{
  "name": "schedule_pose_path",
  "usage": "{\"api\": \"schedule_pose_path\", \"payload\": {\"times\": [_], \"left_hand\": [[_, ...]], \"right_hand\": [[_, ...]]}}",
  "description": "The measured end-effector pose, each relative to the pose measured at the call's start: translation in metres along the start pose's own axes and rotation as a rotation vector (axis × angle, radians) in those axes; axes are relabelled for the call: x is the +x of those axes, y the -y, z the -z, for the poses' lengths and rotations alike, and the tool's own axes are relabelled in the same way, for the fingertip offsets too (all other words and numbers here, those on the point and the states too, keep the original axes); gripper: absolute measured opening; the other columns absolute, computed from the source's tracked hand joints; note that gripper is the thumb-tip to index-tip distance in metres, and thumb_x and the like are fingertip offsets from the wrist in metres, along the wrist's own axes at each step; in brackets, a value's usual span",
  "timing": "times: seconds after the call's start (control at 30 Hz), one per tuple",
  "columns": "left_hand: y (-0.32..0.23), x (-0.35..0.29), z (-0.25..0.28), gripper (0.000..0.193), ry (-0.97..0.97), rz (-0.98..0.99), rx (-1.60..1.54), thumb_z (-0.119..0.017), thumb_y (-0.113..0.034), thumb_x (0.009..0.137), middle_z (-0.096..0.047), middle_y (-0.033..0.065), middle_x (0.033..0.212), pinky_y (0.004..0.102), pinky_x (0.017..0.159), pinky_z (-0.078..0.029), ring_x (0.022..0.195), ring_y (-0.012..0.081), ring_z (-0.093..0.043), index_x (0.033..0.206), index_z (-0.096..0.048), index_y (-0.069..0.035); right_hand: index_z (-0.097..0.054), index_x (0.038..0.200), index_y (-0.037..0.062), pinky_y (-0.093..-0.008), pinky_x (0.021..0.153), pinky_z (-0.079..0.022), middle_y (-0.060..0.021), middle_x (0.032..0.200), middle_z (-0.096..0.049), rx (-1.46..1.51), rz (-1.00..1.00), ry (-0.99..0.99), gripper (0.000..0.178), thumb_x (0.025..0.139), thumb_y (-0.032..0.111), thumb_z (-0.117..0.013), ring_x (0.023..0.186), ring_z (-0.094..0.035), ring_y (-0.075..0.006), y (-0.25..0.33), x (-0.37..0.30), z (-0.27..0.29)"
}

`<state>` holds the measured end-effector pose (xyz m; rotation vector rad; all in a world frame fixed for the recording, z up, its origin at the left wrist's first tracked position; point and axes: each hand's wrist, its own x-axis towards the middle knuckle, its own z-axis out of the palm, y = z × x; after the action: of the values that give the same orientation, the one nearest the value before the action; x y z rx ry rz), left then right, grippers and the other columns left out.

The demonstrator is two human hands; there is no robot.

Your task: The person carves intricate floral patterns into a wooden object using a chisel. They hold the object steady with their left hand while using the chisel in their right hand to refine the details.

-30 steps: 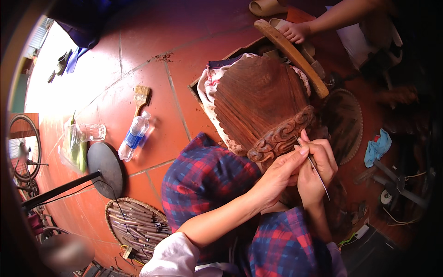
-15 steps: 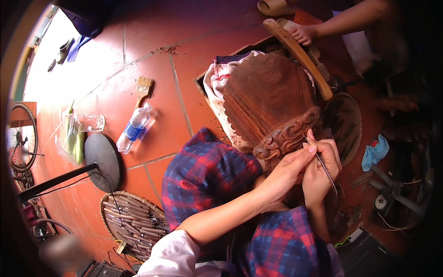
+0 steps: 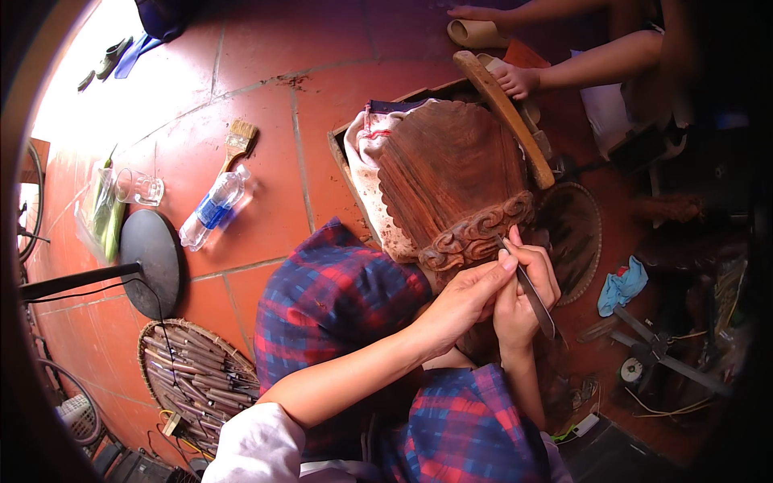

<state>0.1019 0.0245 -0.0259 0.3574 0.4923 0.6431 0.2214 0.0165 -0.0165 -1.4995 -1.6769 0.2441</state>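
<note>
A dark brown wooden piece (image 3: 451, 161) with a scalloped edge lies tilted in front of me, its near end carved with a band of scrolls (image 3: 475, 235). My right hand (image 3: 527, 302) is closed around a slim metal carving tool (image 3: 538, 310), its tip by the right end of the scrolls. My left hand (image 3: 471, 294) reaches across and closes on the same tool, its thumb pressed near the tip. Part of the left fingers is hidden behind the thumb and the right hand. A stained white cloth (image 3: 366, 173) lies under the wood.
A wooden bar (image 3: 507, 121) stands along the wood's far right side. Round baskets of tools sit at lower left (image 3: 143, 362) and right (image 3: 597, 241). On the tiles lie a brush (image 3: 240, 141), plastic bottle (image 3: 213, 211) and black stand base (image 3: 153, 262). Another person's foot (image 3: 515, 80) is at upper right.
The whole view has shifted, so the scene sits further left. Both hands stay on the tool by the scrolls; its blade shows broader now. More of the other person's legs shows.
</note>
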Motion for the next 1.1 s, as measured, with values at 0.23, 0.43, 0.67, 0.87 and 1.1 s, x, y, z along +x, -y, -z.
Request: {"api": "schedule_pose_path", "payload": {"times": [0.23,0.43,0.67,0.87,1.1], "left_hand": [[-0.008,0.009,0.007,0.039,0.154,0.070,-0.017,-0.053,-0.050,0.101,-0.051,-0.0092,0.084,0.0205,0.065,-0.030,0.074,0.0017,-0.037,0.113,-0.065,-0.014],[0.015,0.014,-0.001,0.038,0.160,0.028,-0.414,-0.052,-0.041,0.104,-0.061,-0.0018,0.116,0.0266,0.100,-0.041,0.111,0.0083,-0.055,0.127,-0.058,-0.011],[0.009,0.012,0.004,0.030,0.182,0.060,-0.591,-0.055,-0.036,0.104,-0.060,-0.0020,0.117,0.0259,0.100,-0.040,0.112,0.0070,-0.053,0.121,-0.058,-0.012],[0.023,0.018,0.010,0.038,0.246,0.004,-0.488,-0.053,-0.040,0.103,-0.055,0.0004,0.128,0.0327,0.106,-0.039,0.122,0.0126,-0.049,0.128,-0.053,-0.012],[0.024,0.018,0.005,0.040,0.224,-0.004,-0.499,-0.050,-0.039,0.104,-0.056,0.0027,0.130,0.0328,0.107,-0.038,0.122,0.0136,-0.050,0.132,-0.053,-0.009]], "right_hand": [[-0.067,0.096,-0.0060,-0.0407,0.083,-0.057,-0.0185,0.090,-0.069,-0.052,-0.023,0.113,0.010,0.086,-0.004,-0.065,0.098,-0.072,-0.0344,0.013,0.018,0.021],[-0.068,0.097,-0.0066,-0.0490,0.098,-0.054,-0.0154,0.089,-0.063,-0.056,-0.062,0.107,0.015,0.083,-0.009,-0.062,0.088,-0.067,-0.0275,0.010,0.017,0.012],[-0.067,0.094,-0.0063,-0.0523,0.102,-0.051,-0.0149,0.090,-0.062,-0.099,-0.093,0.170,0.015,0.083,-0.012,-0.058,0.089,-0.068,-0.0280,0.015,0.016,0.007],[-0.065,0.092,-0.0061,-0.0460,0.100,-0.054,-0.0149,0.087,-0.063,-0.030,-0.123,0.118,0.013,0.082,-0.013,-0.061,0.087,-0.068,-0.0259,0.014,0.016,0.005],[-0.064,0.095,-0.0067,-0.0364,0.092,-0.056,-0.0145,0.088,-0.063,0.021,-0.130,0.165,0.015,0.083,-0.015,-0.061,0.086,-0.068,-0.0239,0.009,0.018,0.011]]}}
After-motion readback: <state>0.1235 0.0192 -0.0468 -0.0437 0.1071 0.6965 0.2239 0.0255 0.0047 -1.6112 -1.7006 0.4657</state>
